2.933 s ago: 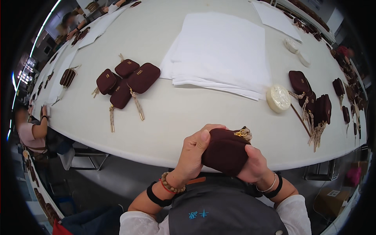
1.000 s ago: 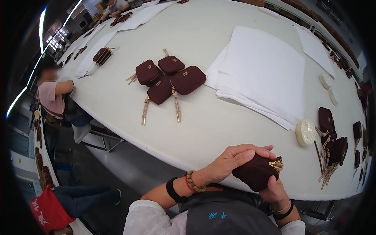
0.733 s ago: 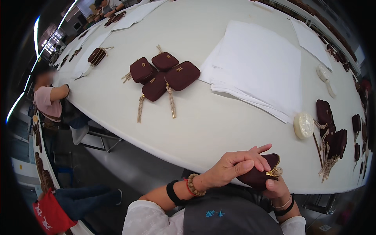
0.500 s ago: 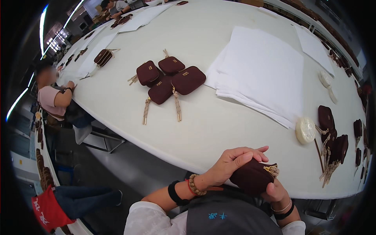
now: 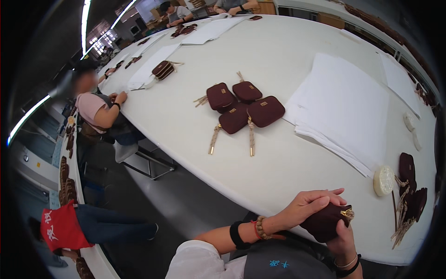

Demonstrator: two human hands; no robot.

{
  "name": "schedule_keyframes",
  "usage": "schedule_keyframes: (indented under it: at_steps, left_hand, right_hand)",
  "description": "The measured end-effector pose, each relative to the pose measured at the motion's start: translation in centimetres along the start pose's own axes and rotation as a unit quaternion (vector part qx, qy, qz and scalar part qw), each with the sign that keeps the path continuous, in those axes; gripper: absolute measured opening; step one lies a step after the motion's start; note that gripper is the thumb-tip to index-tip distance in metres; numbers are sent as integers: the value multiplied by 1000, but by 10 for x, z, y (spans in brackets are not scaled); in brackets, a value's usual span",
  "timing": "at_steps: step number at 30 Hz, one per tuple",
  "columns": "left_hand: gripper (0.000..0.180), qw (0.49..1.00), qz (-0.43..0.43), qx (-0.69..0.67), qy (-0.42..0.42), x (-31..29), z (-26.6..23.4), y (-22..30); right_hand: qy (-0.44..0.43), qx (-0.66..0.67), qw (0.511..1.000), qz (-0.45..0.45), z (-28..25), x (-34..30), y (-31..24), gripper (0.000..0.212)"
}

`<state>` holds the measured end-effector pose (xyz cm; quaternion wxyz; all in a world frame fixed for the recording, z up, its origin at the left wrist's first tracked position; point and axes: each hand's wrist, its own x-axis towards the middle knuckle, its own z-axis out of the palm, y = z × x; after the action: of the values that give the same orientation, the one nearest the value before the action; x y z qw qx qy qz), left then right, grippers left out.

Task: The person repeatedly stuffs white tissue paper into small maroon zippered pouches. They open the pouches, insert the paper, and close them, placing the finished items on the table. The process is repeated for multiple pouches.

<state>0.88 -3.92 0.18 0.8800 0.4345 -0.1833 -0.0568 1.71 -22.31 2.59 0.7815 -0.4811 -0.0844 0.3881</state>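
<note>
Both hands are down at the lower right of the frame, wrapped around one dark red pouch [image 5: 325, 222]. The left hand [image 5: 310, 206] lies over the top of it with fingers curled across, and the right hand [image 5: 343, 237] grips it from underneath, thumb up by the little gold clasp. So both are closed on that pouch, held just off the near edge of the tabletop [image 5: 278, 51] rather than resting on it.

Further out, right of the hands, there's a round white disc [image 5: 383, 180] on the tabletop, and past it at the right edge a cluster of more pouches [image 5: 411, 186] with tan tassels hanging off them. Above that, a big stack of white sheets [image 5: 346, 104] takes up the right middle. In the centre of the frame sits a group of four pouches [image 5: 244, 104] bunched together and touching, tassels trailing toward the near edge.

Over at the upper left another person [image 5: 100, 109] in a pink top sits at the same tabletop, arm resting on it. More white sheets and pouches run along the far end.
</note>
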Motion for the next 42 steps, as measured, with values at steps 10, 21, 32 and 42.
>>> schedule_keyframes:
  at_steps: [10, 21, 32, 42]
  left_hand:
    - [55, 996, -22, -86, 5, 4, 13, 11]
    - [59, 987, -54, -145, -30, -1, 23, -4]
    - [61, 993, -56, -106, -1, 1, 9, -3]
    - [57, 989, -54, -132, 44, -6, 21, -23]
  right_hand:
    - [27, -150, 985, -84, -8, -1, 12, 81]
    - [1, -162, 987, 19, 12, -5, -6, 81]
    - [-137, -200, 970, -6, 3, 3, -13, 65]
    - [-13, -107, 994, 29, 1, -2, 11, 71]
